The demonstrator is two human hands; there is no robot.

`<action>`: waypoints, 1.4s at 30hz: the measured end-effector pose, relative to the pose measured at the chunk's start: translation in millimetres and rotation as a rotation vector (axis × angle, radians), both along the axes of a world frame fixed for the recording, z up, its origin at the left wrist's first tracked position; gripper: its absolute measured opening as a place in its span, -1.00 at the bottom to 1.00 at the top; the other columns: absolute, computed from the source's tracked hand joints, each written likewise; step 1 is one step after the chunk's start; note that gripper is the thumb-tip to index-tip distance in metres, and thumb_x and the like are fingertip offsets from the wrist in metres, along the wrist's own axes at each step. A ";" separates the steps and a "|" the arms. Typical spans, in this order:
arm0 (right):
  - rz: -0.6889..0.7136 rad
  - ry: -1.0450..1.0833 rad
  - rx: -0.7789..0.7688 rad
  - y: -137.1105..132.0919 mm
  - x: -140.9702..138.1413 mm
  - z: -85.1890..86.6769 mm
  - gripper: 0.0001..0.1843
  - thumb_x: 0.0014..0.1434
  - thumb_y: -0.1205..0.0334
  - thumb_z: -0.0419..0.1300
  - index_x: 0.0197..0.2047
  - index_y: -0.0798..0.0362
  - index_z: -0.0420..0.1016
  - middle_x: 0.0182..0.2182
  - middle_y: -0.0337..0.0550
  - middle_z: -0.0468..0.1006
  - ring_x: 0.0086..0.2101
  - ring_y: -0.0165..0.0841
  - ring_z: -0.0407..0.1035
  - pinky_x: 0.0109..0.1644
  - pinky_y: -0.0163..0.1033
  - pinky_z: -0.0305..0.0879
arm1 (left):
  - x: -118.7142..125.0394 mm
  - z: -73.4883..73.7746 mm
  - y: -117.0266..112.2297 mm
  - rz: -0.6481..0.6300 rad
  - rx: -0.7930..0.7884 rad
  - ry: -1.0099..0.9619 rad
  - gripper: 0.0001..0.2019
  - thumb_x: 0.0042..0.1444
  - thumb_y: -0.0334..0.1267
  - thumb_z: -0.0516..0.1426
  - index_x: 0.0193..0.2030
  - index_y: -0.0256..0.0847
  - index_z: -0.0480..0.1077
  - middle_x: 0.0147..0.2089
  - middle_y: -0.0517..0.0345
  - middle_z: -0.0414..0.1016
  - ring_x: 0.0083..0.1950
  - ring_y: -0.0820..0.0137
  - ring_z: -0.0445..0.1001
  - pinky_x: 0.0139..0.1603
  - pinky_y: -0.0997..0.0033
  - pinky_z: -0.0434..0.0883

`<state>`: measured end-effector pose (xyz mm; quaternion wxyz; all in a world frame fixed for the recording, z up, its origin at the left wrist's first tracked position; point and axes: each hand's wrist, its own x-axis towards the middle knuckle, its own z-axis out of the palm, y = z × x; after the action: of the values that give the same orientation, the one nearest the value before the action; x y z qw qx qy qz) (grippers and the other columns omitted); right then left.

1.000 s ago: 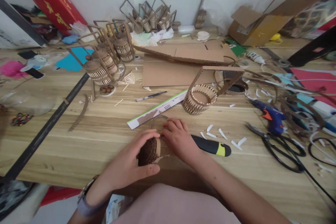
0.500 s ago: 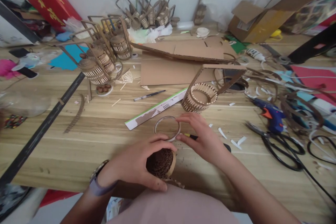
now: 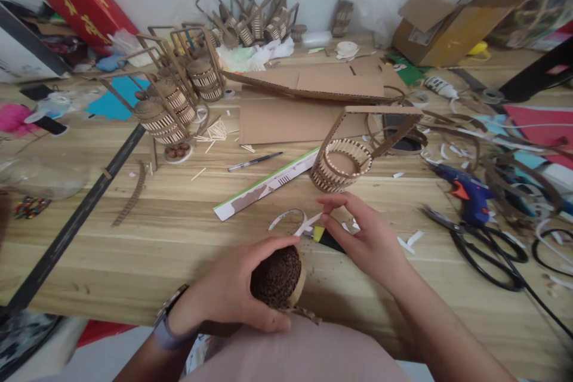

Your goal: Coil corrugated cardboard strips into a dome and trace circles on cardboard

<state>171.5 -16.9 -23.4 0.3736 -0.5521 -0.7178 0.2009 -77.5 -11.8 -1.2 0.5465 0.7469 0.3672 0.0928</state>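
My left hand (image 3: 242,286) is wrapped round a round, dark brown coiled corrugated-cardboard piece (image 3: 276,277) with a paler band on its right side. Just beyond its fingertips is a thin ring of narrow tape (image 3: 286,216), partly hidden by that hand. A pale tape strip (image 3: 312,224) runs from the ring, and my right hand (image 3: 358,233) pinches its free end between thumb and finger. Under the right hand lies a yellow-and-black utility knife (image 3: 330,240), partly covered. A small slatted basket (image 3: 341,167) with a tall handle stands just beyond.
A blue glue gun (image 3: 470,194) and black-handled scissors (image 3: 474,250) lie at right among paper scraps. Beyond my hands are a white-and-green strip of card (image 3: 268,185), a pen (image 3: 255,162) and cardboard sheets (image 3: 286,122). Several handled baskets (image 3: 163,122) stand at left.
My right hand has moved from the ring's side to the right, drawing a strip out from it. The ring sits lower and more tilted behind my left fingers. The left hand keeps its hold.
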 end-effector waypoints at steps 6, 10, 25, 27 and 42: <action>-0.109 -0.027 0.071 -0.5 3.0 -1.5 -0.84 0.27 0.25 0.15 -0.09 0.01 0.49 -0.13 0.00 0.57 -0.10 -0.17 0.50 -0.08 -0.06 0.45 | 2.8 -6.0 0.8 0.153 -0.056 -0.022 -0.12 -0.12 0.09 0.39 0.36 -0.01 0.25 0.40 0.01 0.30 0.35 -0.07 0.30 0.35 -0.09 0.24; -0.120 0.037 0.063 -12.9 -1.9 8.5 -0.85 0.33 0.19 0.11 -0.11 -0.03 0.49 -0.15 -0.02 0.56 -0.12 -0.19 0.49 -0.07 -0.06 0.43 | 10.2 -10.5 -0.3 0.296 -0.066 -0.050 -0.19 -0.01 0.05 0.35 0.36 -0.05 0.23 0.40 -0.06 0.28 0.35 -0.04 0.30 0.32 -0.08 0.27; 0.042 0.278 -0.148 -34.3 -25.2 18.9 -0.89 0.25 0.20 0.21 -0.33 -0.04 0.50 -0.44 -0.24 0.53 -0.43 -0.36 0.43 -0.35 -0.27 0.35 | 13.0 -6.4 -3.9 0.228 -0.384 -0.213 -0.04 -0.12 -0.06 0.43 0.42 0.00 0.13 0.31 -0.05 0.40 0.24 0.01 0.45 0.16 0.02 0.45; 0.043 0.291 -0.167 -34.8 -24.7 19.5 -0.87 0.26 0.17 0.20 -0.33 -0.04 0.50 -0.44 -0.24 0.52 -0.43 -0.36 0.42 -0.36 -0.27 0.35 | 12.6 -4.8 -3.9 0.213 -0.413 -0.242 -0.02 -0.14 -0.12 0.44 0.42 -0.03 0.12 0.28 -0.04 0.43 0.25 0.03 0.43 0.21 0.02 0.42; 0.203 -0.218 0.234 -42.9 -21.6 30.6 -0.86 0.29 0.26 0.23 -0.08 -0.08 0.51 -0.24 -0.11 0.60 -0.21 -0.21 0.46 -0.14 -0.07 0.35 | 27.1 -7.1 -13.5 0.464 0.118 -0.059 -0.17 -0.08 -0.15 0.38 0.34 -0.15 0.19 0.36 -0.09 0.28 0.34 0.00 0.30 0.32 0.01 0.32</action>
<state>150.0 -59.9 7.2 0.3332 -0.4482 -0.8244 0.0916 -50.5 -25.4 -8.3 0.4764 0.6703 0.5068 0.2587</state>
